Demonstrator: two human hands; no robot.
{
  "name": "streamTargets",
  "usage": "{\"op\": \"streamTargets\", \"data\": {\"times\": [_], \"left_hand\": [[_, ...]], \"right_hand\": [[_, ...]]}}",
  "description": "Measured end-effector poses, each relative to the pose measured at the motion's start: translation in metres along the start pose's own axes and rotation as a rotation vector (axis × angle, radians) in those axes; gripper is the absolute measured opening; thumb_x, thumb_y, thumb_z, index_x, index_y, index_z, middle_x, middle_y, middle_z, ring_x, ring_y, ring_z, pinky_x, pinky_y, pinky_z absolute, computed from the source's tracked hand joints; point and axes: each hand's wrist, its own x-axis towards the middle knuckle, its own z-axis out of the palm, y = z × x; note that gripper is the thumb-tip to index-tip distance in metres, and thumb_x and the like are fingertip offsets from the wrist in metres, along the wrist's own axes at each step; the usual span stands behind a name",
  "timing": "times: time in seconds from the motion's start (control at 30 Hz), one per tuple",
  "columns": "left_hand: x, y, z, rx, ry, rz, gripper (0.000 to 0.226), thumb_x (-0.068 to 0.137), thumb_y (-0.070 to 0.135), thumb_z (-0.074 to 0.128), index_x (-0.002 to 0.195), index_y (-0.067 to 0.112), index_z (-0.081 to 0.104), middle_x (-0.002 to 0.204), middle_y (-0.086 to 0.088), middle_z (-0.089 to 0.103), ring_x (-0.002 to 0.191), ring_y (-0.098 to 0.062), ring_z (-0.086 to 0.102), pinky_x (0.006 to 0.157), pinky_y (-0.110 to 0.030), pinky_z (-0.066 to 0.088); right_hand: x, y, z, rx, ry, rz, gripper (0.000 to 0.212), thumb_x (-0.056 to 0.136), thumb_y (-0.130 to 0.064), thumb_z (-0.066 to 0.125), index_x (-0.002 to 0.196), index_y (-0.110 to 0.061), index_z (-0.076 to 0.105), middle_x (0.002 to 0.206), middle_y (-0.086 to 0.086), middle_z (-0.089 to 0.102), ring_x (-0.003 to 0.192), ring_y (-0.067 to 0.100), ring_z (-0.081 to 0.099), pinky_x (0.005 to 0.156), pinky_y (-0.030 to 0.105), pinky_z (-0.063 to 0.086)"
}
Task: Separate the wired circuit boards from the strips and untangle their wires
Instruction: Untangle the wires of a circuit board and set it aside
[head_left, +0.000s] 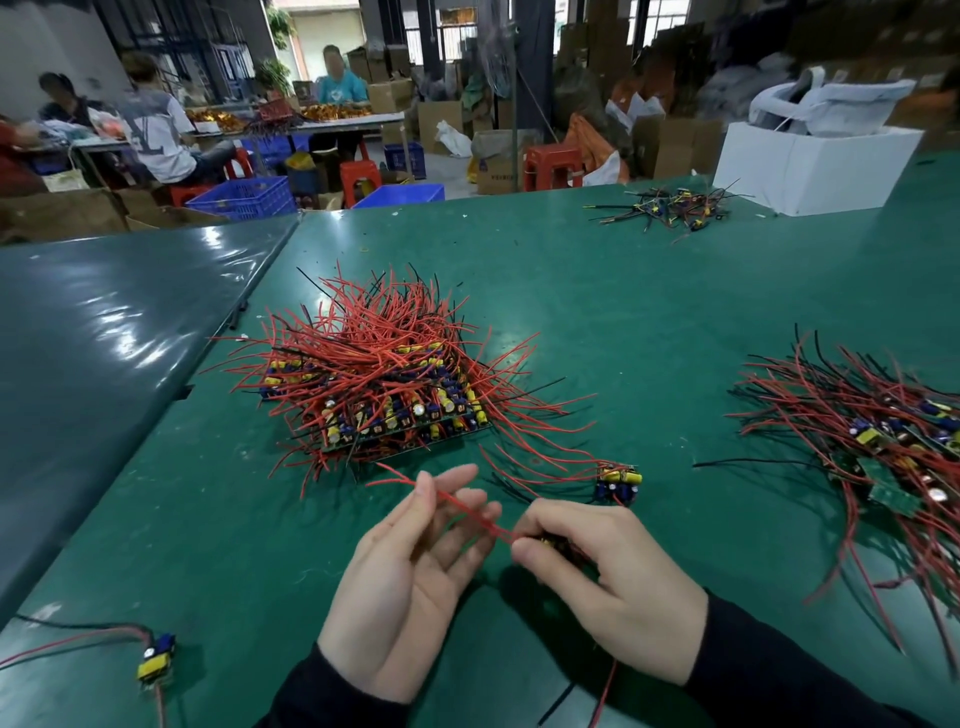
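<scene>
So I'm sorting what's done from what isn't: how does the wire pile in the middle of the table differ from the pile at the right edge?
The middle pile has its boards joined in flat stacked strips; the right pile has single loose boards lying at odd angles. The middle pile's wires bristle up and outward; the right pile's trail flatter, mostly toward the near edge. Both have red and black wires on green boards with yellow and blue parts.

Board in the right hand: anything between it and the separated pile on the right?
Nothing visible. The right hand grips the board; bare green table lies between it and the separated pile. The left hand only draws its red wire.
</scene>
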Motion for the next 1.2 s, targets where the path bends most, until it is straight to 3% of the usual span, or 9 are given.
{"op": "streamTargets", "data": {"times": [0.17, 0.33, 0.53, 0.63, 0.8, 0.9, 0.97, 1.07, 1.2], "left_hand": [[-0.002, 0.002, -0.002, 0.061, -0.006, -0.092, 0.028, 0.076, 0.035, 0.057, 0.063, 0.014, 0.069, 0.050, 0.002, 0.036, 0.044, -0.011, 0.044, 0.056, -0.027, 0.036], [-0.001, 0.009, -0.004, -0.014, -0.015, -0.044, 0.033, 0.079, 0.036, 0.051, 0.073, 0.015, 0.076, 0.055, 0.003, 0.049, 0.054, -0.011, 0.058, 0.064, -0.030, 0.045], [-0.005, 0.015, -0.006, 0.018, -0.047, -0.136, 0.028, 0.076, 0.031, 0.057, 0.056, 0.013, 0.063, 0.045, 0.004, 0.028, 0.041, -0.011, 0.036, 0.051, -0.026, 0.042], [-0.005, 0.018, -0.006, -0.080, -0.002, -0.148, 0.032, 0.081, 0.032, 0.053, 0.059, 0.014, 0.066, 0.050, 0.005, 0.032, 0.042, -0.010, 0.040, 0.060, -0.027, 0.035], [-0.003, 0.016, -0.008, -0.062, -0.004, -0.188, 0.036, 0.080, 0.026, 0.053, 0.047, 0.013, 0.045, 0.044, 0.005, 0.021, 0.035, -0.009, 0.025, 0.038, -0.021, 0.029], [-0.001, 0.018, -0.008, -0.174, 0.069, -0.097, 0.026, 0.079, 0.030, 0.054, 0.061, 0.013, 0.058, 0.049, 0.005, 0.033, 0.040, -0.009, 0.037, 0.039, -0.019, 0.037], [0.000, 0.019, -0.008, -0.190, 0.045, 0.035, 0.028, 0.078, 0.035, 0.054, 0.084, 0.013, 0.071, 0.062, 0.002, 0.055, 0.056, -0.010, 0.055, 0.054, -0.021, 0.047], [-0.004, 0.011, -0.003, 0.068, -0.102, 0.090, 0.043, 0.070, 0.032, 0.062, 0.109, 0.016, 0.070, 0.093, -0.002, 0.069, 0.082, -0.010, 0.065, 0.070, -0.022, 0.050], [-0.009, -0.003, 0.000, 0.412, -0.113, 0.160, 0.041, 0.054, 0.024, 0.075, 0.092, 0.010, 0.076, 0.088, -0.014, 0.070, 0.073, -0.018, 0.057, 0.063, -0.018, 0.048]], "right_hand": [[0.000, -0.003, 0.003, -0.083, -0.150, -0.113, 0.014, 0.096, -0.027, 0.052, 0.084, -0.021, 0.058, 0.076, -0.012, 0.052, 0.073, 0.001, 0.043, 0.070, 0.020, 0.039], [0.002, 0.001, -0.007, -0.032, -0.057, -0.032, 0.013, 0.093, -0.023, 0.055, 0.081, -0.020, 0.059, 0.075, -0.014, 0.054, 0.073, 0.001, 0.049, 0.069, 0.018, 0.039], [0.001, -0.002, -0.007, -0.175, -0.229, -0.105, 0.015, 0.095, -0.034, 0.050, 0.088, -0.026, 0.061, 0.080, -0.013, 0.057, 0.079, 0.005, 0.044, 0.074, 0.035, 0.041], [0.001, -0.001, -0.013, -0.170, -0.214, -0.083, 0.017, 0.095, -0.034, 0.050, 0.087, -0.026, 0.062, 0.079, -0.013, 0.058, 0.079, 0.007, 0.044, 0.075, 0.038, 0.040], [0.001, -0.002, -0.011, -0.229, -0.286, -0.109, 0.018, 0.095, -0.038, 0.049, 0.090, -0.027, 0.061, 0.082, -0.012, 0.059, 0.083, 0.006, 0.046, 0.079, 0.035, 0.038], [0.000, 0.000, -0.010, 0.011, -0.218, 0.016, 0.010, 0.090, -0.029, 0.062, 0.097, -0.023, 0.066, 0.083, -0.010, 0.065, 0.079, 0.007, 0.057, 0.078, 0.031, 0.046], [0.001, -0.002, -0.013, 0.337, -0.165, 0.186, 0.015, 0.087, -0.017, 0.066, 0.102, -0.015, 0.066, 0.079, -0.006, 0.068, 0.074, 0.007, 0.062, 0.074, 0.022, 0.049], [0.004, -0.004, -0.013, 0.727, -0.153, 0.360, 0.025, 0.079, -0.014, 0.062, 0.101, -0.001, 0.063, 0.072, 0.002, 0.069, 0.065, 0.011, 0.062, 0.068, 0.020, 0.049], [0.006, -0.006, -0.013, 0.827, -0.218, 0.392, 0.030, 0.079, -0.012, 0.062, 0.102, 0.006, 0.061, 0.074, 0.010, 0.069, 0.063, 0.014, 0.062, 0.068, 0.022, 0.050]]}}
